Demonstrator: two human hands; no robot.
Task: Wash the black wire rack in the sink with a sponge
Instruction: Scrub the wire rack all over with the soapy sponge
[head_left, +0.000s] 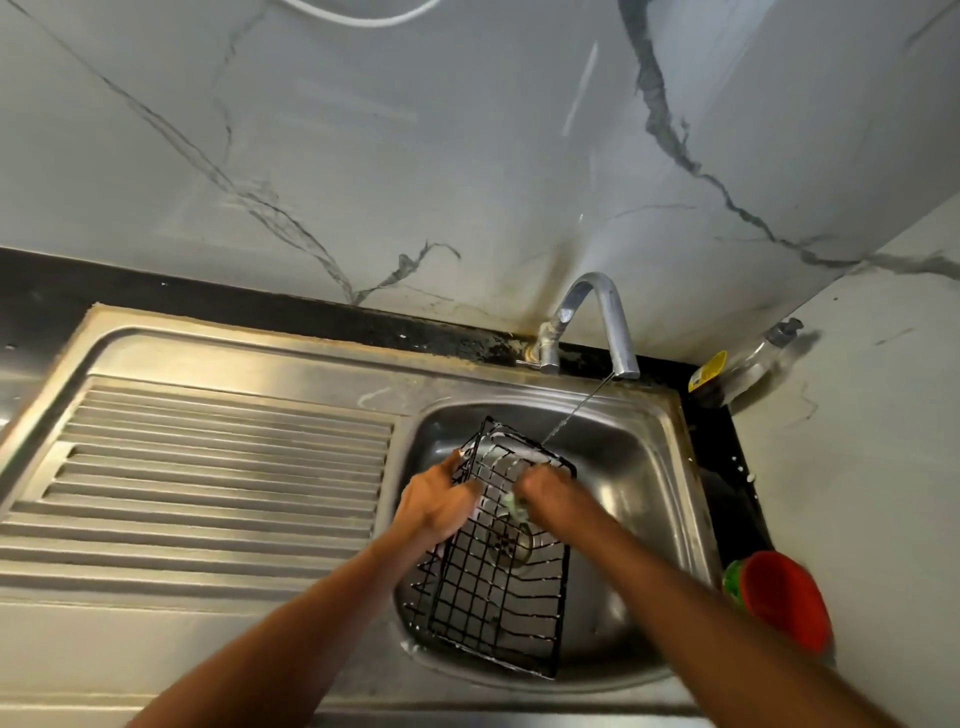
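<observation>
We've got the black wire rack (498, 613) in the sink (644, 488), tilted: near end down by the front rim of the basin, far end lifted toward the tap (597, 312). White suds cling to wires at the far end & along the btm edge. The drain (511, 543) shows through the grid.

Our left hand (434, 501) grips the rack's left side near the far end, fingers curled round the wires. Our right hand (545, 491) is closed tight on a pale green sponge (517, 506), only a bit of it poking out below the fist, pressed vs. the grid just beside the left hand.

A thin water stream (576, 410) runs at a slant from the spout & lands at the rack's far right corner.

Left of the basin: the ribbed drainboard (208, 467). Right side, on the dark counter: a clear soap bottle (753, 364) w/ yellow label in the back corner, & nearer us a red cup (784, 597) w/ something green (733, 582) touching its left side; can't tell what. Grey-veined marble wall (415, 156) behind.
</observation>
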